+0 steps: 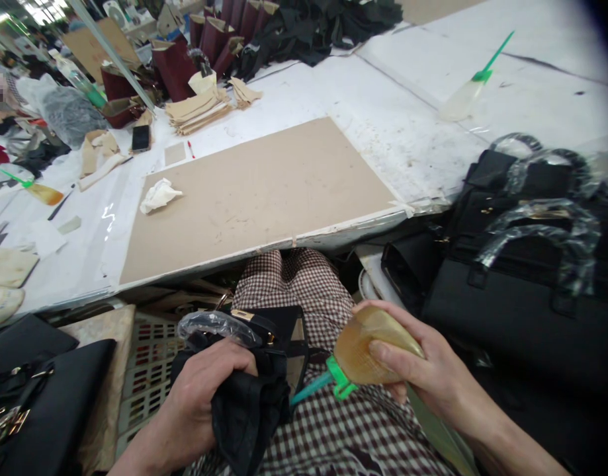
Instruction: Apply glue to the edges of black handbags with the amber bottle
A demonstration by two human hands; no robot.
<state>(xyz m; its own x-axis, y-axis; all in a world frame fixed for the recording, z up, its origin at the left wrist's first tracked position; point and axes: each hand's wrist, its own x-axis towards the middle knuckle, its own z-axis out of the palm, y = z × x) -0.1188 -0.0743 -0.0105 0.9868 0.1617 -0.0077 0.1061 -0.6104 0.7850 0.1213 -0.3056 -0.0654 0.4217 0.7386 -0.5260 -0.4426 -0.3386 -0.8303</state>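
"What've I got on my feed?"

"Surface (pixel 378 92) up front; basket (pixel 145 370) by the L hand (pixel 207 380), contents unclear. Black bag (pixel 249 413) on the lap (pixel 323 291), L hand closed round its cloth."

"Bottle (pixel 366 334): which hand's nearer?"

"R hand (pixel 420 354); I see it wrapped round it, amber liquid inside, just R of the bag. Long axis slants down-left in my view, so its nozzle (pixel 311 388) aims at the bag; can't tell if the tip's touching."

Cloth (pixel 249 410) hides part of the left hand (pixel 197 390); bags (pixel 502 317) by the near edge of the table (pixel 407 152) are cut off.
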